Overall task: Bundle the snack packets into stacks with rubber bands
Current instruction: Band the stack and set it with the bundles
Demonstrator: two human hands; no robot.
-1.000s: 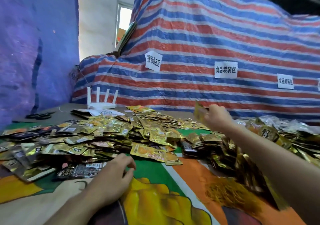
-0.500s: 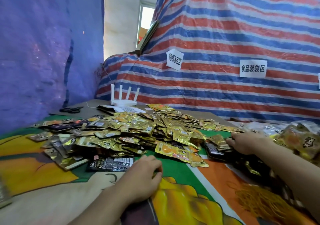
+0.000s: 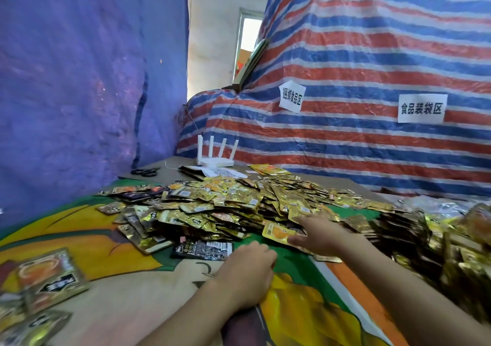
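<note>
Facing a red, white and blue striped tarpaulin, draping over something bulky and filling the back and right. Hanging down the whole left side: a blue sheet. Working over a tabletop, its near part lying under a printed cloth in green, orange and yellow.

Spreading across the middle of that cloth: a wide heap of snack packets, mostly gold foil, loose and overlapping. Piling up along the right edge: a second, darker heap. Lying blurred in the lower left corner: a few more packets.

Reaching forward with the right hand, fingers spread apart and lying flat on the near edge of the heap. Resting the left hand knuckles-up on the cloth, fingers curling under; not managing to tell whether anything is being held beneath.

Sticking to the tarpaulin: two white paper labels bearing printed characters. Standing at the far end of the tabletop: a white router with four upright antennas. Lying just beside the left hand: a black packet. Touching the right thumb: a yellow packet showing an orange picture. Lying left of the router: dark scissors.
</note>
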